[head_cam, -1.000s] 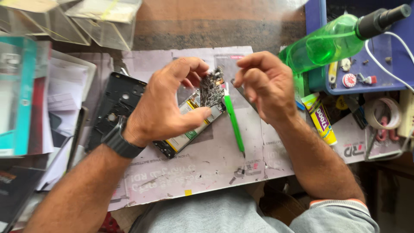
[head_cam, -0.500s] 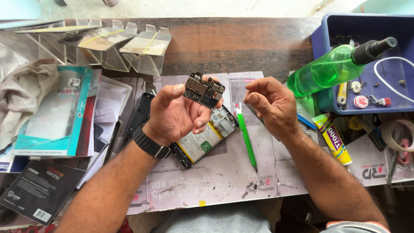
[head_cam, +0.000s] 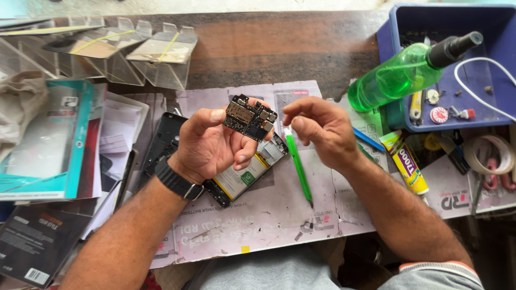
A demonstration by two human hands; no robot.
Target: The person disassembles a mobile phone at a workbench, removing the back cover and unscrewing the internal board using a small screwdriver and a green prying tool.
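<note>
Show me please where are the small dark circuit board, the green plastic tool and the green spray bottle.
small dark circuit board [head_cam: 250,117]: head view, on the middle of its component side.
green plastic tool [head_cam: 299,169]: head view, on the middle of its shaft.
green spray bottle [head_cam: 398,78]: head view, on its translucent body.

the small circuit board [head_cam: 249,116] is dark and crowded with tiny silver and black parts. it is up in the air, tilted, pinched at its edges. under it the opened phone [head_cam: 244,174] lies flat on the desk [head_cam: 279,215], slanted, its back off and a pale battery with a green patch showing inside.
</note>
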